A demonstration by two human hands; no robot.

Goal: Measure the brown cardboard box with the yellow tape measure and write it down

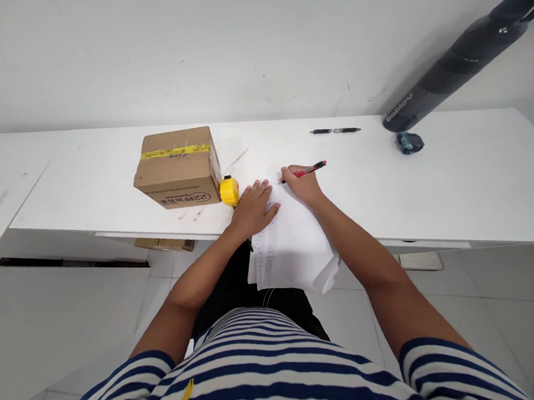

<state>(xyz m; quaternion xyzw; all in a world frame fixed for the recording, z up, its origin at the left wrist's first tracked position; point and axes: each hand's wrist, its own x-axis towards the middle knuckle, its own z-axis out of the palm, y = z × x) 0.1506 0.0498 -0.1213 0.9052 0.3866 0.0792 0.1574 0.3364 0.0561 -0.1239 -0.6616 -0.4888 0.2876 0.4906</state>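
Observation:
My right hand (301,185) is closed around a red pen (311,168), its tip down near the top of a sheaf of white paper (293,241). Handwriting runs in columns along the left part of the paper, too small to read. My left hand (255,208) lies flat with fingers spread on the paper's left side. Just left of that hand a yellow tape measure (229,191) stands against a taped cardboard box (176,170). The lower part of the paper hangs over the table's front edge.
A black pen (335,131) lies toward the back of the white table (414,188). At the right stand a tall dark bottle (450,65) and a small dark teal object (409,143), perhaps a watch. A wall rises behind the table.

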